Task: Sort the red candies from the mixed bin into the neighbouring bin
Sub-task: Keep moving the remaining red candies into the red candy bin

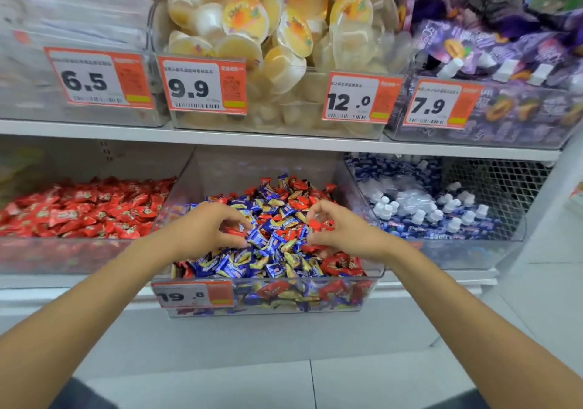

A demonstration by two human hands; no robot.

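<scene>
The clear mixed bin point(373, 277) sits in the middle of the lower shelf, full of blue and red wrapped candies. My left hand point(205, 228) hovers over its left side, fingers curled round red candies point(232, 230). Over the bin's right side, my right hand point(342, 230) pinches red candies point(320, 224) between thumb and fingers. More red candies point(342, 265) lie at the bin's front right. The neighbouring bin point(63, 254) to the left holds only red candies.
A bin of blue pouches with white caps point(441, 213) stands to the right. The shelf above carries bins of jelly cups point(284, 36) and purple pouches point(492, 49), with price tags hanging on their fronts. A price tag point(192, 295) hangs on the mixed bin's front.
</scene>
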